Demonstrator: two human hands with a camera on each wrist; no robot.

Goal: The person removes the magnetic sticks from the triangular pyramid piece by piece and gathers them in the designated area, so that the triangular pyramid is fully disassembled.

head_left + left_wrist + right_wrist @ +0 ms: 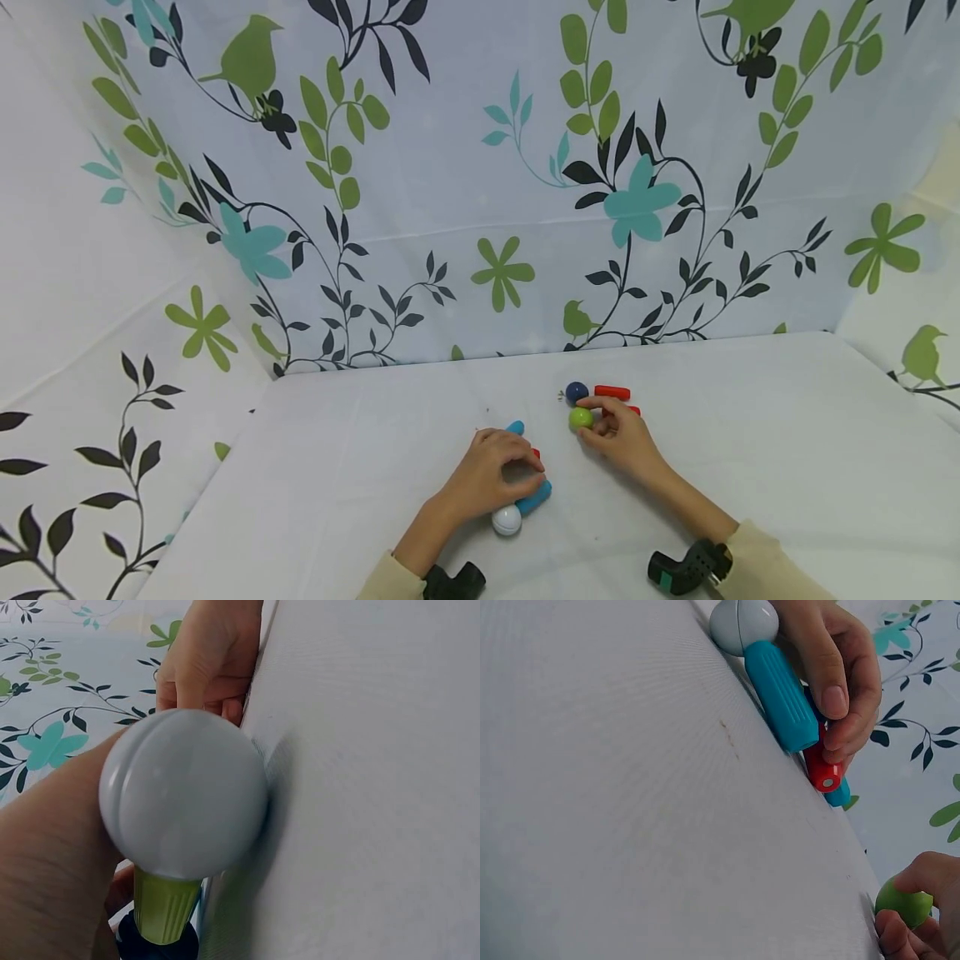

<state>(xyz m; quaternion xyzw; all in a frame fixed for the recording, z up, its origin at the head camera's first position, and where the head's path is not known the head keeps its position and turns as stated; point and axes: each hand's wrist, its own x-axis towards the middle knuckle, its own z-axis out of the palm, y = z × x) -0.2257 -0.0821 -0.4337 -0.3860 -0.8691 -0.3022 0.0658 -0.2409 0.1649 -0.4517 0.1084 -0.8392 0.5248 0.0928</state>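
Note:
My right hand [618,433] pinches a lime green ball [581,418] between thumb and fingers, low over the table. Just beyond it sit a dark blue ball [577,392] and a red rod [612,392]; a second red rod is partly behind the fingers. My left hand [491,473] holds a red rod [825,769] with a metal disc at its end. Dark blue shows behind the left thumb. A white ball [507,521] touches a light blue rod [780,697]. Below the left hand appear a green rod [161,907] and another light blue rod [515,427].
A white cloth [720,467] covers the table. Patterned fabric [450,167] with birds and leaves hangs behind it and along the sides. Small specks lie on the cloth. Each wrist carries a black camera mount [688,567].

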